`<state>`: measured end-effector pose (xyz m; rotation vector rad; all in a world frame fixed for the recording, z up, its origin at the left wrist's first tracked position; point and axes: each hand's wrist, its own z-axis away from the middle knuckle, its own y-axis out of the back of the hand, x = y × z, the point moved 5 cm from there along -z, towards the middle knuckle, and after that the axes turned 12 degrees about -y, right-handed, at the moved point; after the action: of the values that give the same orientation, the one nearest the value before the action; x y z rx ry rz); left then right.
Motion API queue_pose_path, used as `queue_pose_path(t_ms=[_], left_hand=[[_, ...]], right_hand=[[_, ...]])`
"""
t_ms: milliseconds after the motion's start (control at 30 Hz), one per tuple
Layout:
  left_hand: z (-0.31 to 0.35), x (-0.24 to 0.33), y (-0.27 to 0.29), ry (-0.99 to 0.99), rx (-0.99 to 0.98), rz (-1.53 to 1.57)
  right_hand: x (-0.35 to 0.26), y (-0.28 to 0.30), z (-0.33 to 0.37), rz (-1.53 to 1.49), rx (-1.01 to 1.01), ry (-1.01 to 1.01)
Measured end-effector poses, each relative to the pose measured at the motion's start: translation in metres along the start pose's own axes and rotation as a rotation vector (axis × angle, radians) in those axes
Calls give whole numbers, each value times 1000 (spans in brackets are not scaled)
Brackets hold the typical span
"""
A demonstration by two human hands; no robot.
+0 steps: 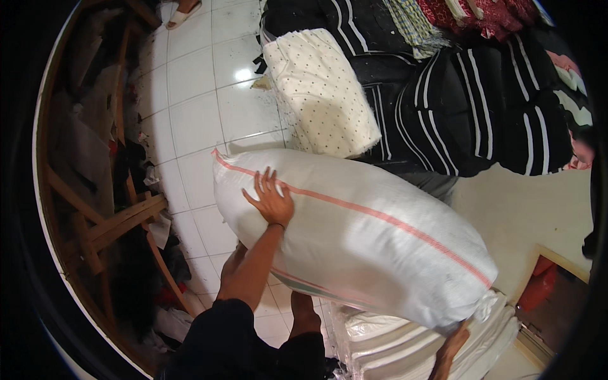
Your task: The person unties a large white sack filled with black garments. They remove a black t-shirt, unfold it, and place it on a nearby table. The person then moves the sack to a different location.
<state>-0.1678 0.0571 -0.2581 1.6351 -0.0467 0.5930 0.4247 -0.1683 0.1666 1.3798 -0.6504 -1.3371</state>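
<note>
A big, full white woven sack with a pink stripe along it lies slantwise across the middle. My left hand rests flat on top near its far left end, fingers spread. At the near right end, by the gathered, tied corner, my right hand grips the sack from below. The fingers of that hand are mostly hidden under the fabric. Beneath this end is a stack of pale, plastic-wrapped bundles.
A cream dotted cloth bundle and black white-striped fabric piles lie beyond the sack. Wooden framing with scraps stands left of the tiled floor. A person's sandalled foot shows at the top. A framed opening is at right.
</note>
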Motion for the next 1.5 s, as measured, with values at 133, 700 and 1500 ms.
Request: queue_pose_path(t_ms=[133,700,1500], left_hand=[[-13,-94,-22,135,-203,116],[56,78,402,-790,-796,404],[106,26,392,-554,260,215]], right_hand=[[82,12,152,43,-231,-252],[-167,-100,462,-9,-2149,986],[248,-213,64,-209,-1067,-320]])
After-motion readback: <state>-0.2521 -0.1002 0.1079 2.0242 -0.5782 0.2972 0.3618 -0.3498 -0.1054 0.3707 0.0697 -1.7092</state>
